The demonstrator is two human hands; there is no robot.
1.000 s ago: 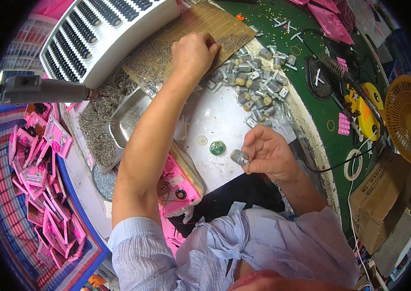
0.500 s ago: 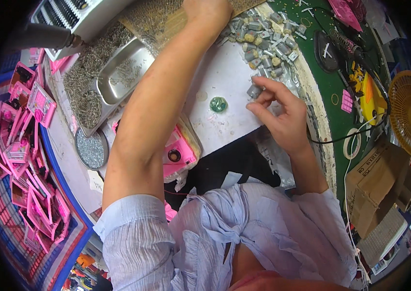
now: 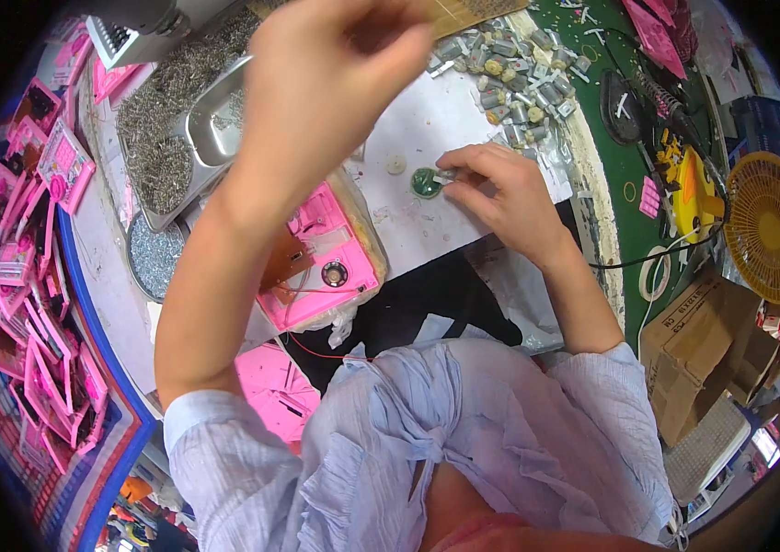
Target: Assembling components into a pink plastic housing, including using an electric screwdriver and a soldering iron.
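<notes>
My right hand point(image 3: 505, 193) pinches a small grey motor point(image 3: 446, 176) between thumb and fingertips. The motor's end is at a small round dish of green stuff point(image 3: 425, 184); whether it touches is unclear. My left hand point(image 3: 330, 78) is raised over the white work surface, smeared by motion, and its fingertips are hidden. Below the left forearm lies an opened pink plastic casing point(image 3: 353, 267) with a brown board and a round black part in it. A small pale disc point(image 3: 395, 165) lies beside the green dish.
Many loose grey motors point(image 3: 523, 78) are heaped at the far right. A metal tray point(image 3: 215, 124) stands amid small metal parts point(image 3: 155, 138), near a bowl of tiny parts point(image 3: 153, 262). Pink casings point(image 3: 50, 322) pile up at left. A yellow fan point(image 3: 767, 225) and cardboard box point(image 3: 698, 350) are at right.
My right hand has carried the motor left to the green dish. My left hand has come back from the brown cardboard, toward me and to the left, uncovering more of the pink casing.
</notes>
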